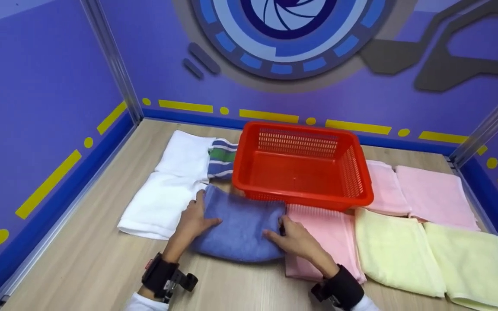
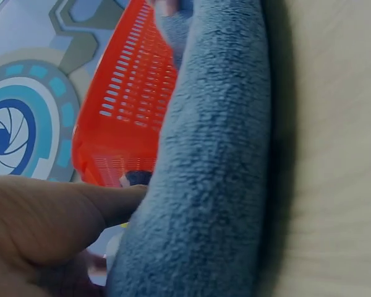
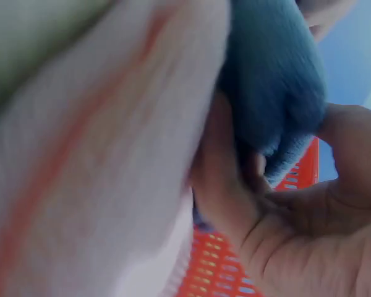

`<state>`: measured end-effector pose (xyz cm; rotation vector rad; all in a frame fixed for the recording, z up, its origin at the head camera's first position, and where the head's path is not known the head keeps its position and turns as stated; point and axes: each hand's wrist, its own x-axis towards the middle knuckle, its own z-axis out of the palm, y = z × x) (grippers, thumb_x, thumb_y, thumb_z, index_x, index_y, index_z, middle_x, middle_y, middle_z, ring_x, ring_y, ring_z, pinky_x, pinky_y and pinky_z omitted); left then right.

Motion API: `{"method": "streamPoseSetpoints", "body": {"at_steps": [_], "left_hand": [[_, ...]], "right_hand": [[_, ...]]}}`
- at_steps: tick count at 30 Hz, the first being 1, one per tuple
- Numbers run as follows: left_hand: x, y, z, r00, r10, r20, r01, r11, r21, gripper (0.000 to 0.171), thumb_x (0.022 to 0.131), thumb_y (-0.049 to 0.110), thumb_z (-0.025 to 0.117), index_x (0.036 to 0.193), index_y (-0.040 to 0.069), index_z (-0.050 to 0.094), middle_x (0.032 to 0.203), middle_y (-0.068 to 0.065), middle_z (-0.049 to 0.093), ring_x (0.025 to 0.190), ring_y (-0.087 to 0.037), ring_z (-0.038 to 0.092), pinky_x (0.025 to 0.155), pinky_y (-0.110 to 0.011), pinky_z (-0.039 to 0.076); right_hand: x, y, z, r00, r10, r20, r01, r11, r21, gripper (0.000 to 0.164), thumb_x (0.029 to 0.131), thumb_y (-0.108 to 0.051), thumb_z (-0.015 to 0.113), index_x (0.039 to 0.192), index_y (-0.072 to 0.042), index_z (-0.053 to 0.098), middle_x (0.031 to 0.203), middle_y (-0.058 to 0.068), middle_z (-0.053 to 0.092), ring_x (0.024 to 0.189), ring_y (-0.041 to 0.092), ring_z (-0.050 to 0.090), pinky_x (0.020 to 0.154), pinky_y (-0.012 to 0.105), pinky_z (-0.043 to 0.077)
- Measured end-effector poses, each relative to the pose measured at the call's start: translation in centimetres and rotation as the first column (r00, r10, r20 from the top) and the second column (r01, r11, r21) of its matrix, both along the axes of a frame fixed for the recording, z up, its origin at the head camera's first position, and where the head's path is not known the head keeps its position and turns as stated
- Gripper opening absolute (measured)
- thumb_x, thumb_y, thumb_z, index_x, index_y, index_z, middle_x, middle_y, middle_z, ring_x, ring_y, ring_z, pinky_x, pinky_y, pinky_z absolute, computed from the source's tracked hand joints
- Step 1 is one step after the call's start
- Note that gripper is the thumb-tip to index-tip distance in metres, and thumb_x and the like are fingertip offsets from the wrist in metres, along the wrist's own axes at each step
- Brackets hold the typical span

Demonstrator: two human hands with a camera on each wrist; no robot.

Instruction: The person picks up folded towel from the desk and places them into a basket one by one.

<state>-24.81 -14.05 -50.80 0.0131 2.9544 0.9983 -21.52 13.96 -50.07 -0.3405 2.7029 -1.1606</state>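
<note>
A folded blue towel (image 1: 242,226) lies between my two hands, in front of the red basket. My left hand (image 1: 193,218) grips its left edge, thumb on top and fingers round the far corner. On the opposite side my right hand (image 1: 296,237) pinches the right edge, thumb above and fingers beneath. The left wrist view shows the towel's thick rounded fold (image 2: 213,142) close to the wood. In the right wrist view the towel's folded layers (image 3: 275,80) sit between thumb and fingers, beside the pale pink towel (image 3: 111,167).
The red basket (image 1: 303,201) stands behind the blue towel. Folded white towels (image 1: 158,203) and a striped towel (image 1: 222,157) lie left of it. Pink towels (image 1: 437,194) and yellow towels (image 1: 398,252) lie to the right. Purple panels (image 1: 50,108) enclose the table (image 1: 97,268).
</note>
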Motion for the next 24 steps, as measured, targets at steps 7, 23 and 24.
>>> {"method": "streamPoseSetpoints", "body": {"at_steps": [7,23,24], "left_hand": [[-0.1,0.1,-0.5,0.991,0.104,0.082,-0.093,0.988,-0.126,0.081,0.076,0.047,0.087,0.126,-0.005,0.049,0.102,-0.032,0.068,0.094,-0.050,0.069,0.074,-0.057,0.056],[2.3,-1.5,9.2,0.993,0.002,0.118,-0.079,0.750,0.656,0.070,0.090,0.017,0.075,0.144,0.015,0.031,0.123,-0.016,0.050,0.107,-0.030,0.059,0.085,-0.035,0.051],[2.2,-1.1,10.1,0.996,0.002,0.086,-0.059,0.749,0.660,0.068,0.091,0.018,0.075,0.144,0.015,0.032,0.123,-0.015,0.049,0.106,-0.030,0.059,0.085,-0.036,0.052]], "right_hand": [[0.1,0.1,-1.0,0.950,-0.034,0.311,0.176,0.880,-0.441,0.037,0.097,-0.019,0.070,0.093,-0.011,0.034,0.091,0.003,0.034,0.093,0.020,0.039,0.081,0.032,0.031],[2.3,2.2,6.0,0.930,0.190,0.315,0.048,0.787,-0.616,0.072,0.099,-0.019,0.068,0.150,-0.013,0.017,0.113,0.014,0.071,0.086,0.019,0.073,0.076,0.035,0.059],[2.3,2.6,6.5,0.937,0.191,0.294,0.030,0.791,-0.611,0.074,0.099,-0.020,0.068,0.153,-0.014,0.017,0.115,0.018,0.070,0.090,0.021,0.073,0.079,0.036,0.059]]}}
